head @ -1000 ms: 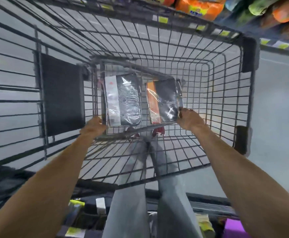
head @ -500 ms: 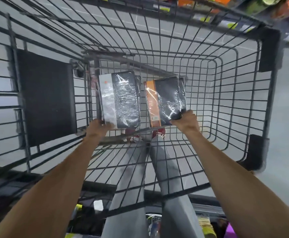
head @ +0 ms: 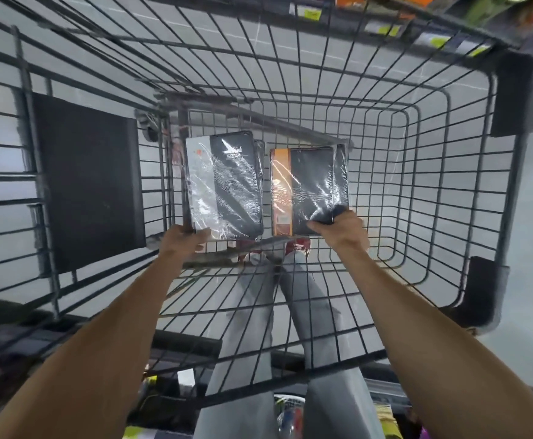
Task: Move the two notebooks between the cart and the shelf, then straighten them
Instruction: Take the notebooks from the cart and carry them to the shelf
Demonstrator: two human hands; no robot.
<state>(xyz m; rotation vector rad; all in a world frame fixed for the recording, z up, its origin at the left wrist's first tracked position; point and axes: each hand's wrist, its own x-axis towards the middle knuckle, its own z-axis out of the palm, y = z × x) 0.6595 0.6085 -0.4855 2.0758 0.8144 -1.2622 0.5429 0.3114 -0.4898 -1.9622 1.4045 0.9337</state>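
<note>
Both notebooks lie side by side on the cart [head: 417, 128] floor, left hand [head: 182, 239] gripping the white-banded notebook [head: 227, 185], right hand [head: 341, 228] gripping the orange-banded notebook [head: 309, 185], shelf move apparently unfinished

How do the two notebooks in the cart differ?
Band: the left notebook has a white strip along its left edge; the right notebook has an orange one. Grip: the left hand holds the left notebook at its near left corner; the right hand holds the right notebook at its near right corner. Shared: black covers, glossy plastic wrap, both inside the cart.
</note>
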